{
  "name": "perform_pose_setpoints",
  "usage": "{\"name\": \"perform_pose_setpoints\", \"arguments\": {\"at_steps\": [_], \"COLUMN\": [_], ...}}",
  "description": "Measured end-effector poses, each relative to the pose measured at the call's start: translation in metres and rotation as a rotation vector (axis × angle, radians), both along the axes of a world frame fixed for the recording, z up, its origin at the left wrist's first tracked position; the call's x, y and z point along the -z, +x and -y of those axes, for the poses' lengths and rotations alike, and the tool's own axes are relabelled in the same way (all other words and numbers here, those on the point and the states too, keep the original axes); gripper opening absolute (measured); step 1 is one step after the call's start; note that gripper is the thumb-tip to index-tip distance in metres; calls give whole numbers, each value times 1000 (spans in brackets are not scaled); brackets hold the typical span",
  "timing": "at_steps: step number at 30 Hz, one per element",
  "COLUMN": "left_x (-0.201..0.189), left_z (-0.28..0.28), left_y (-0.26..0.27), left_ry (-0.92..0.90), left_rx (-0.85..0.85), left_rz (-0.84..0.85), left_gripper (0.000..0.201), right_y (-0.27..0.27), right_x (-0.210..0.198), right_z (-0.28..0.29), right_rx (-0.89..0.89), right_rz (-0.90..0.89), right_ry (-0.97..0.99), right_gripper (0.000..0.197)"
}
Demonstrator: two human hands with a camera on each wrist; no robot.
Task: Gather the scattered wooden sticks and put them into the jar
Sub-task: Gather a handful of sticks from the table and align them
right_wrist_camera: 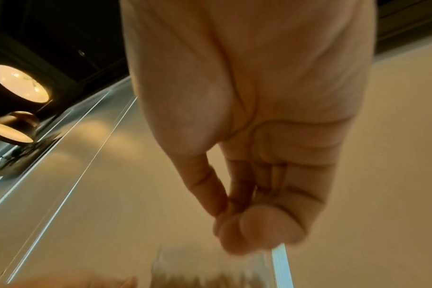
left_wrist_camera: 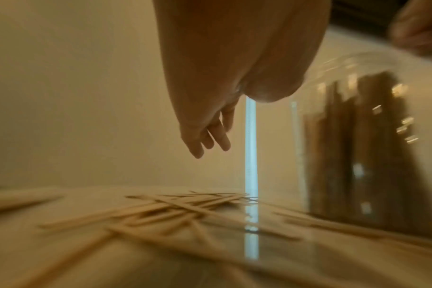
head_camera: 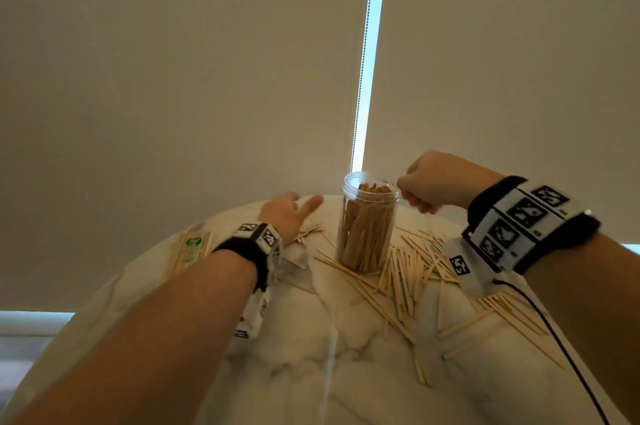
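Note:
A clear plastic jar (head_camera: 367,224) stands upright on the marble table, nearly full of wooden sticks. Many loose sticks (head_camera: 401,274) lie scattered in front of it and to its right. A smaller pile (head_camera: 309,230) lies to its left. My left hand (head_camera: 291,211) hovers over that smaller pile with fingers (left_wrist_camera: 205,140) straight and relaxed, above the sticks (left_wrist_camera: 185,206) and holding nothing. My right hand (head_camera: 424,184) is raised beside the jar's rim on the right. Its fingertips (right_wrist_camera: 257,231) are bunched against the thumb, and no stick shows between them. The jar (left_wrist_camera: 358,155) looms to the right in the left wrist view.
A packet of sticks (head_camera: 192,250) with a green label lies at the table's far left. The round marble table (head_camera: 311,365) curves away near both hands. A black cable (head_camera: 554,338) trails from my right wrist over the sticks. Closed blinds hang behind.

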State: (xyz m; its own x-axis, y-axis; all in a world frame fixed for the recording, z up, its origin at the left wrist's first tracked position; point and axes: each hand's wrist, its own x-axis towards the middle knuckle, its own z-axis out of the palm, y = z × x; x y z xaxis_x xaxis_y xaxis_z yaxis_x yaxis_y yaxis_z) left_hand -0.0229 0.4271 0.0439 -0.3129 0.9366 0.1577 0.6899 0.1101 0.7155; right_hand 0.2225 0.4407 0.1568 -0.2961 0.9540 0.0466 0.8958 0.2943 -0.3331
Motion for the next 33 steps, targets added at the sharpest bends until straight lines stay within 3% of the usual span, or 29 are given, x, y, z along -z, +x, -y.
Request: {"name": "perform_pose_setpoints", "arguments": {"at_steps": [2, 3, 5, 6, 8, 9, 11, 12, 13, 15, 17, 19, 20, 22, 24, 29, 33], "left_x": [0, 1, 6, 11, 22, 27, 29, 29, 31, 31, 33, 31, 32, 33, 33, 24, 24], "left_z": [-8, -11, -17, -22, -29, -32, -34, -34, -35, -31, -27, -14, -9, 2, 16, 57, 79], "left_y": [-26, -34, -42, -43, -40, -36, -31, -29, -27, -20, -14, -9, -8, -2, 6, 29, 43], "left_ry": [-65, -155, -373, -456, -588, -626, -657, -645, -647, -627, -580, -509, -493, -490, -529, -539, -547], "left_rx": [-167, -211, -207, -178, -107, -98, -116, -111, -123, -132, -123, -122, -121, -124, -112, -12, -24], "left_rz": [-176, -282, -470, -543, -566, -588, -632, -662, -685, -665, -608, -568, -551, -524, -536, -658, -618], "left_gripper": [43, 36, 46, 61, 84, 81, 41, 35, 44, 58, 38, 12, 9, 30, 45, 34, 56], "right_y": [3, 1, -7, -12, -18, -22, -24, -25, -26, -27, -29, -32, -34, -34, -32, -24, -12], "right_x": [25, 38, 60, 69, 77, 81, 96, 105, 112, 119, 119, 125, 129, 137, 122, 119, 141], "right_z": [-2, -2, -3, -3, -1, 0, -8, -12, -14, -15, -10, -18, -24, -27, -5, 25, 20], "right_rx": [46, 55, 35, 24, -3, 6, -8, -17, -22, -7, 21, 33, 22, 11, 6, 85, 53], "right_rz": [76, 129, 315, 409, 511, 553, 585, 578, 567, 523, 445, 468, 515, 590, 579, 496, 547], "right_ry": [-161, -215, -265, -273, -231, -237, -244, -248, -234, -207, -206, -202, -195, -177, -170, -268, -309], "right_gripper": [32, 30, 27, 36, 53, 61, 78, 82, 83, 78, 65, 51, 50, 54, 42, 24, 41]}}
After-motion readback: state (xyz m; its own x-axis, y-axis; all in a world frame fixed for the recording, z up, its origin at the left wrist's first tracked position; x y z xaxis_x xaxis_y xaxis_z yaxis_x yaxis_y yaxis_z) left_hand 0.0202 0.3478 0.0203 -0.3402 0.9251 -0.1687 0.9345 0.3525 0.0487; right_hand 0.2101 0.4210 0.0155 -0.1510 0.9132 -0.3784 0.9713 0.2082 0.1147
